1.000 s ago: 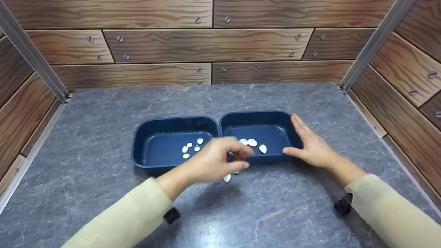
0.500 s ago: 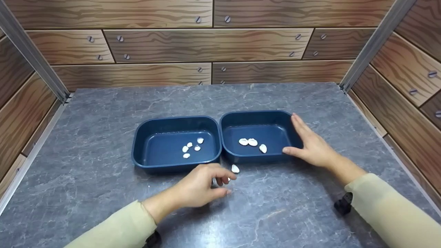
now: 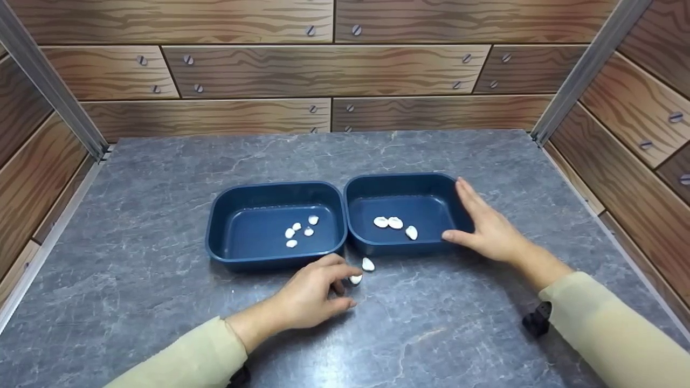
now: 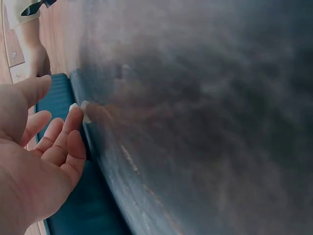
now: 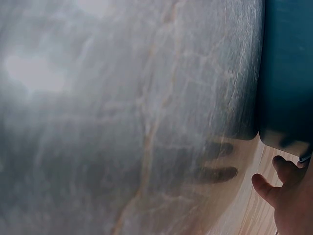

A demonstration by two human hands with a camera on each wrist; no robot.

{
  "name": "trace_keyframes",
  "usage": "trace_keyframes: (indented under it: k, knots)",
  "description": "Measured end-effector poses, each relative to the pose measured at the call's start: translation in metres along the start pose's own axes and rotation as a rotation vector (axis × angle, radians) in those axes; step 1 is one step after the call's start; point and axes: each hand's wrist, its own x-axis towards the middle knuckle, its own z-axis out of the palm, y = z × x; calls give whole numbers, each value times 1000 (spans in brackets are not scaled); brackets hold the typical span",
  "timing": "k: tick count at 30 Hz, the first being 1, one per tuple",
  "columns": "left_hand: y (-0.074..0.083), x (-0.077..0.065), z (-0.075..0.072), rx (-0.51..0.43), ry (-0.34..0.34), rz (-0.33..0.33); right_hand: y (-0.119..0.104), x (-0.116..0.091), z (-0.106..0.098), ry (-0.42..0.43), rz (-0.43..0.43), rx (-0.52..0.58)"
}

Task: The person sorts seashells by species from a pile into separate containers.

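Note:
My left hand [image 3: 307, 296] hovers low over the table in front of the two bins, thumb and fingers apart and loosely bent. Its fingertips are at a small white seashell [image 3: 356, 279], partly hidden by the index finger; whether they touch cannot be told. Just beyond lies another white seashell [image 3: 368, 264]. My right hand [image 3: 491, 233] rests against the right end of the right blue bin [image 3: 412, 248], fingers straight along the wall and thumb at the front corner. In the left wrist view the left hand [image 4: 44, 156] has its palm showing and grips nothing.
The left blue bin [image 3: 259, 264] stands side by side with the right one. Several white shells [image 3: 291, 233] lie in it, and three larger shells [image 3: 395, 222] lie in the right bin. Wood-patterned walls [image 3: 323, 70] enclose the grey marbled table [image 3: 458, 323].
My left hand has drawn back from over the right bin's front, down and left to the table by the loose shells. My right hand and both bins have stayed put.

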Motion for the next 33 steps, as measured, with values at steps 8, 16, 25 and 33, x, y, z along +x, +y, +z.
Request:
trace_keyframes:
  k: [8,16,25,33]
  knots:
    - [-2,4,3,47,1,14,0,1,-1,-2,2,1]
    - [-3,7,5,54,-21,5,-1,0,0,8,-18,3]
    - [-5,8,6,22,-41,-9,-1,0,0,-11,1,-6]
    - [-5,8,6,42,-77,-38,0,0,-1,-11,2,-2]
